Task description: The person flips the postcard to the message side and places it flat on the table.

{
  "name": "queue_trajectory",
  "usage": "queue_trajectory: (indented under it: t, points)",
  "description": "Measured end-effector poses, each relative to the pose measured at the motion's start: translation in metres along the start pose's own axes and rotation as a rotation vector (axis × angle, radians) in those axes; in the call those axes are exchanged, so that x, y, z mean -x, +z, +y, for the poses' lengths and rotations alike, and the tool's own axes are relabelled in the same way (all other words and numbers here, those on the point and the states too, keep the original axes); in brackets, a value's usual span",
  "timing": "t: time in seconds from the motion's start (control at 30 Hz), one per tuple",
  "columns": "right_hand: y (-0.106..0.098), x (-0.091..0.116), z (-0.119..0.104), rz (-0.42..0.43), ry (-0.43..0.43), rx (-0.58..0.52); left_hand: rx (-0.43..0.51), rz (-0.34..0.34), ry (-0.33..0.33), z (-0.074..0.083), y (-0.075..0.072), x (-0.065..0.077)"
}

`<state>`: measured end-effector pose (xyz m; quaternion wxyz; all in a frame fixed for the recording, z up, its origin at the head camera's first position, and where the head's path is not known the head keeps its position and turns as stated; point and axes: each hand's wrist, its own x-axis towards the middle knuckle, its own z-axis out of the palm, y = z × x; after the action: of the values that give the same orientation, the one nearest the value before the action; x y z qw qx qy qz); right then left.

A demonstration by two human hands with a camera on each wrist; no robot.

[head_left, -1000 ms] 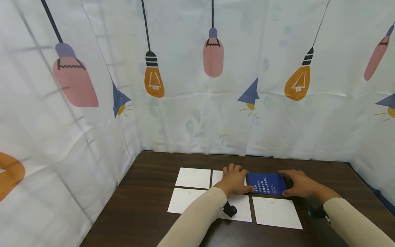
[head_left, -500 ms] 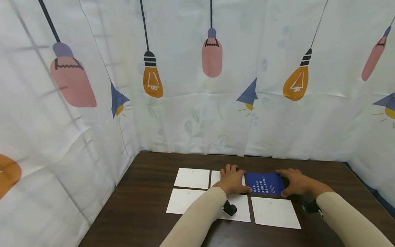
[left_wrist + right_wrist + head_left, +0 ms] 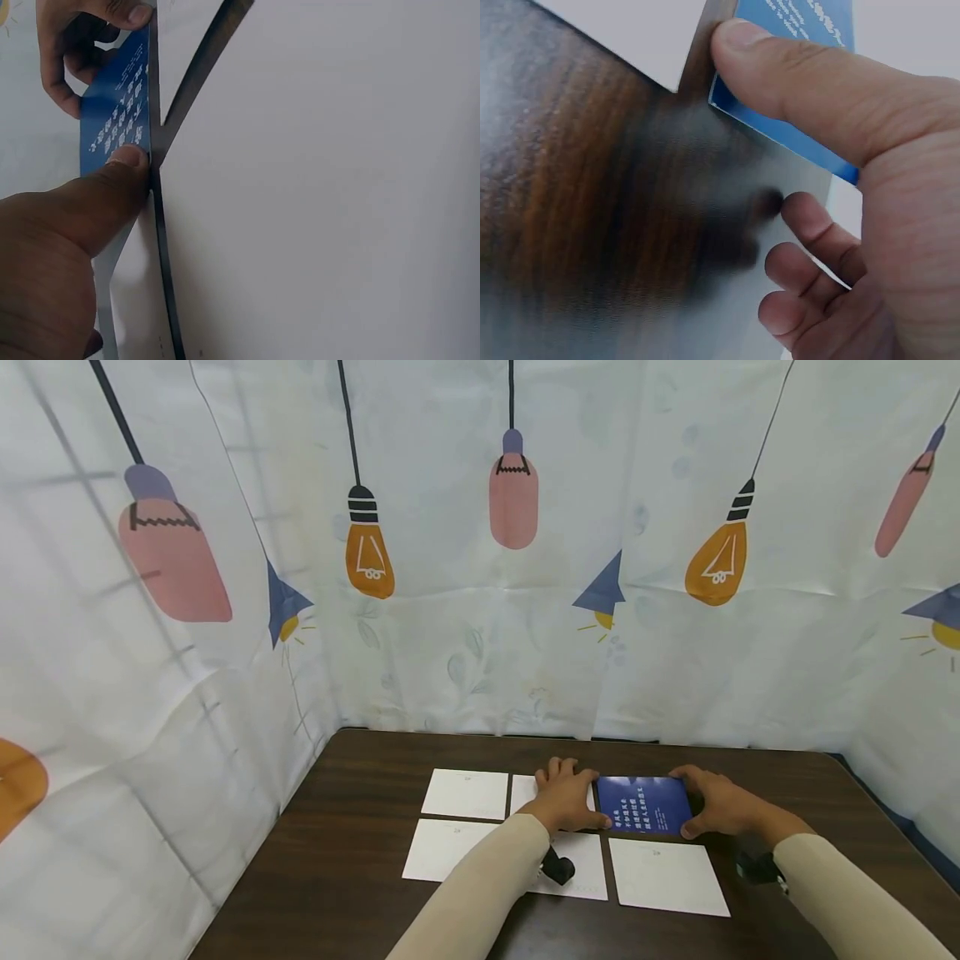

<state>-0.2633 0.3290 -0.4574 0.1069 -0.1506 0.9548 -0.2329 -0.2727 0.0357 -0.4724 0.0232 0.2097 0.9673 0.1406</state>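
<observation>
A blue card [image 3: 647, 806] with white lettering is at the right end of the far row of cards. My left hand [image 3: 562, 797] holds its left edge, thumb on the near corner and index finger by the far one; in the left wrist view the thumb [image 3: 124, 169] shows on the card, the other fingers hidden. At the right edge, my right hand [image 3: 723, 806] grips the card between thumb and index finger. In the right wrist view its thumb lies over a corner of the blue card [image 3: 780, 127], while the remaining fingers curl beside it.
Left of the blue card are a white card [image 3: 465, 793] and another white card [image 3: 522, 789] partly under my left hand. A nearer row has more white cards, the right one [image 3: 667, 877] uncovered. All lie on a dark wood table [image 3: 315, 877] before a patterned curtain [image 3: 450, 652].
The blue card's far edge has risen slightly and its surface looks shinier. Both hands stay at its sides. The whole head view has shifted a little.
</observation>
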Motion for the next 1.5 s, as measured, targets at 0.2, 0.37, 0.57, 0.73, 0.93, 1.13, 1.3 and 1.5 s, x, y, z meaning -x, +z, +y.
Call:
queue_trajectory:
  t: [0.2, 0.37, 0.57, 0.73, 0.93, 1.13, 1.3, 1.5]
  points:
    - [0.002, 0.004, 0.001, 0.010, -0.001, -0.053, 0.017, 0.069, 0.042, 0.000, 0.003, 0.000]
    - [0.001, 0.011, 0.001, 0.088, -0.065, -0.046, 0.078, 0.115, 0.074, 0.003, 0.003, 0.002]
    - [0.002, 0.014, 0.001, 0.131, -0.083, -0.057, 0.177, 0.144, 0.099, 0.000, 0.005, 0.005]
    - [0.002, 0.016, 0.002, 0.173, -0.060, -0.059, 0.248, 0.170, 0.131, -0.002, 0.009, 0.004]
    - [0.001, 0.018, -0.002, 0.176, -0.053, -0.095, 0.286, 0.188, 0.142, -0.002, 0.008, 0.003]
    - [-0.002, 0.025, -0.003, 0.163, -0.049, -0.099, 0.329, 0.200, 0.155, -0.003, 0.006, 0.005]
    - [-0.003, 0.030, -0.003, 0.179, -0.071, -0.115, 0.368, 0.195, 0.141, -0.003, 0.006, 0.007]
    - [-0.001, 0.033, -0.002, 0.218, -0.093, -0.114, 0.365, 0.207, 0.133, -0.001, 0.005, 0.009]
